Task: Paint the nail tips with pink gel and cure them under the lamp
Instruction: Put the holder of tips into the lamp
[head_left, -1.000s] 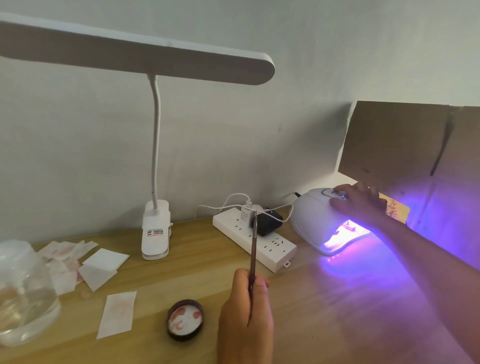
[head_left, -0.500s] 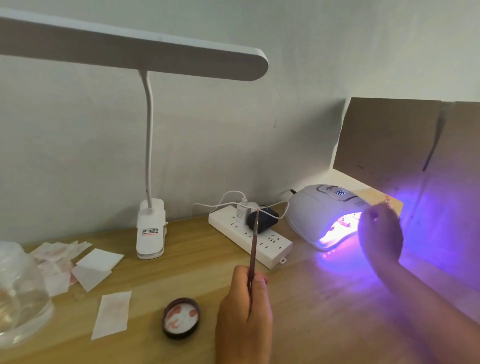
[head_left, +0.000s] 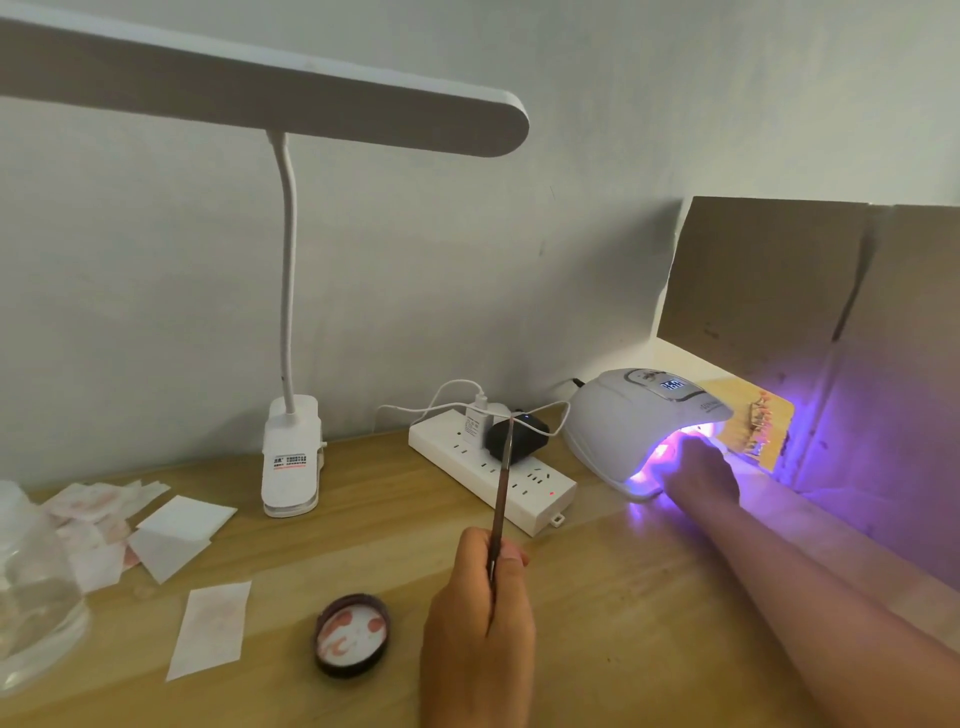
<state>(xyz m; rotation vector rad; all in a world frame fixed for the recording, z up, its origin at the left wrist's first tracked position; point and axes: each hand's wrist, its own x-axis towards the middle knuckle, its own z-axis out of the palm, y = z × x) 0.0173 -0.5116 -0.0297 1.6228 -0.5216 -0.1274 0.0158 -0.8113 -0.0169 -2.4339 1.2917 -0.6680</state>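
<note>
The left hand (head_left: 478, 623) is low in the middle of the view, its fingers and thumb pinched round a thin brush (head_left: 502, 488) that points up and away. The brush's shaft crosses in front of the white power strip (head_left: 540, 499) and the black adapter (head_left: 524, 434) plugged into it. The right hand (head_left: 701, 470) lies at the mouth of the curing lamp (head_left: 618, 421), which glows violet. Its fingers reach inside and are washed out by the glare, so I cannot tell whether they are apart or holding anything.

Just right of the lamp, a row of small pinkish pieces – probably the nail tips (head_left: 759, 428) – stands along a yellowish board (head_left: 779, 415), under a leaning sheet of cardboard (head_left: 769, 291).

On the wooden table (head_left: 623, 597), left of the brush hand, sits a dark-rimmed lid (head_left: 347, 670) smeared with pink. Further left are a paper wipe (head_left: 213, 629), a heap of used wipes (head_left: 104, 514) and a clear container (head_left: 31, 597). A white clip-on desk lamp (head_left: 291, 457) stands behind – its long head spans the top of the view.
</note>
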